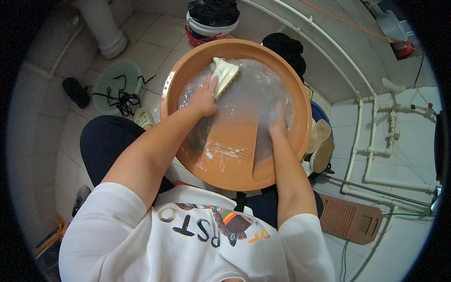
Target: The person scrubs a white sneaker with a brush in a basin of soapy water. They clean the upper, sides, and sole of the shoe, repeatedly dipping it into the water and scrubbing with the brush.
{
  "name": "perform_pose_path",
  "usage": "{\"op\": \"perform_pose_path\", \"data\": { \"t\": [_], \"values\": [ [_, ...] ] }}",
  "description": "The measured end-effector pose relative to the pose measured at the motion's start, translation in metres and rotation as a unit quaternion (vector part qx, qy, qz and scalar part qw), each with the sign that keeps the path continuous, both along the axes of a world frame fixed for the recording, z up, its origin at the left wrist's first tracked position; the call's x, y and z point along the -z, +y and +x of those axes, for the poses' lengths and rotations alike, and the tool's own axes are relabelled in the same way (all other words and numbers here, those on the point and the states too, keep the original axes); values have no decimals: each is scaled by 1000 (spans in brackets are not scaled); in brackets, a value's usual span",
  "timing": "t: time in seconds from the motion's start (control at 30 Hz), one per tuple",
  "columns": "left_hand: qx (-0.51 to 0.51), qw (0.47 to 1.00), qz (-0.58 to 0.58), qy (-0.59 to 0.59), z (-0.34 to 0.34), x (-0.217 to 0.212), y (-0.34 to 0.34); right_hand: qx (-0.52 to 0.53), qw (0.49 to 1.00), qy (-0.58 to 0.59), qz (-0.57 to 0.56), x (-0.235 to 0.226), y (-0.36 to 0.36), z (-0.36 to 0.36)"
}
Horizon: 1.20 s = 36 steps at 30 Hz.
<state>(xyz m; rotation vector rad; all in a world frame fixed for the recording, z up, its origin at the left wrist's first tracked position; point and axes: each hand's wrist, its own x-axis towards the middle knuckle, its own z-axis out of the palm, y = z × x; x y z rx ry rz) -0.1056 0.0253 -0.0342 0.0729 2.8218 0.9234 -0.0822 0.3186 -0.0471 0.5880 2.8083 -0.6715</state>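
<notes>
A large orange basin (170, 89) of cloudy, sudsy water stands before me, with a ribbed washboard slope (232, 138) moulded into its near side. In the far left part of the water, a cream-white shoe (226, 74) is tilted, its toe or heel up against the wall. My left hand (205, 97) grips the shoe's near left side, fingers along the upper. On the right, my right hand (278, 123) dips into the murky water; its fingers are hidden, and whether they hold anything does not show.
A pale green basin (101, 84) with black laces stands at left, beside a dark shoe (76, 92). Behind is a white bucket (211, 29) with dark cloth. Shoes (322, 155) lie over a blue tub (324, 110) at right. A brown washboard (350, 219) rests below white pipes (360, 141).
</notes>
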Motion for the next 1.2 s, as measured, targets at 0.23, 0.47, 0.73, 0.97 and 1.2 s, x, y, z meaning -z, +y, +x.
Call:
{"op": "perform_pose_path", "data": {
  "t": [0.23,0.47,0.73,0.97,1.2],
  "values": [
    [-32,989,134,-44,-6,15,-15,-234,970,70,-2,-46,-120,-26],
    [-43,997,18,-68,-1,-5,-2,-239,959,27,151,-68,-149,-79],
    [-9,966,246,-80,-8,22,-6,-390,912,4,131,-60,-125,-38],
    [-46,966,115,-227,11,-21,-5,-116,986,49,105,-6,-38,-56],
    [-33,964,196,-175,8,-9,-6,-72,995,61,9,15,-25,-37]
  ]
}}
